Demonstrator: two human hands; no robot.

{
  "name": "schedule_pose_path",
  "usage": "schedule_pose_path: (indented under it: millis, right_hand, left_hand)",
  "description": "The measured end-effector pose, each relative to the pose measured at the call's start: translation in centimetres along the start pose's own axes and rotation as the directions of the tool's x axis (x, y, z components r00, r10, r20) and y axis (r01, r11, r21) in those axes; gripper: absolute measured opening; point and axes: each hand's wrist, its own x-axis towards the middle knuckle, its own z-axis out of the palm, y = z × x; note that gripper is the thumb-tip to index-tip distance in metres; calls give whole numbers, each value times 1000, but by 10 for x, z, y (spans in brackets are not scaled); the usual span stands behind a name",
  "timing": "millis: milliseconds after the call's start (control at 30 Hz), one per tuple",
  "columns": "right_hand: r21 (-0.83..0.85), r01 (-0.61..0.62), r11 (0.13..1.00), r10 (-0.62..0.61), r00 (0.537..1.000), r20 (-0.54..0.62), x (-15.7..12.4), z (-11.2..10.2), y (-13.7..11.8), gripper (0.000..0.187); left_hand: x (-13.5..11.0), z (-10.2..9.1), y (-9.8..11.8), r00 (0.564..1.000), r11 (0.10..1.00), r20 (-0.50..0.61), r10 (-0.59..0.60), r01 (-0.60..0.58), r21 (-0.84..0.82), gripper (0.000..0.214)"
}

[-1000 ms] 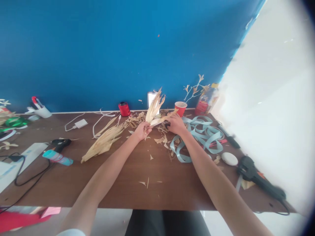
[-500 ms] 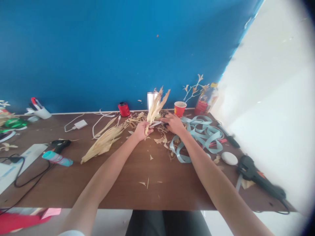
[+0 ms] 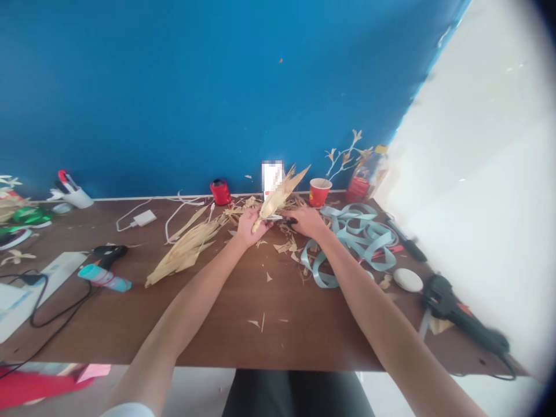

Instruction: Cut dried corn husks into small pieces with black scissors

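My left hand is closed round the thick base of a dry corn husk bundle, whose loose tips point up and to the right. My right hand grips scissors by their dark handle, mostly hidden by the fingers. The light blades reach left to the husk near my left fingers; whether they touch it I cannot tell. Husk scraps are scattered below and around both hands. A larger heap of dry husks lies left of my left hand.
Pale blue ribbon coils beside my right forearm. A red paper cup with a flower stem stands behind my right hand. At the right edge lies a black glue gun. A white charger and a teal roll are on the left.
The husk bundle has tilted over to the right, its tips now lower. My left hand has turned slightly with it; my right hand stays close by with the scissors.
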Motion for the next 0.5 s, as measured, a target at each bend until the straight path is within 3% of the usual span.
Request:
schedule_pose_path:
  millis: [100,233,500]
  right_hand:
    - [-15,-9,1000,10,1000,19,0,0,-2,49]
    - [-1,5,1000,-5,1000,17,0,0,-4,44]
    - [158,-35,987,13,990,137,5,-4,-7,48]
  left_hand:
    - [0,1,2,999,1000,33,-5,6,-24,13]
    - [-1,2,5,994,996,84,-64,69,-49,39]
    - [-2,5,0,997,998,69,44,-48,50,59]
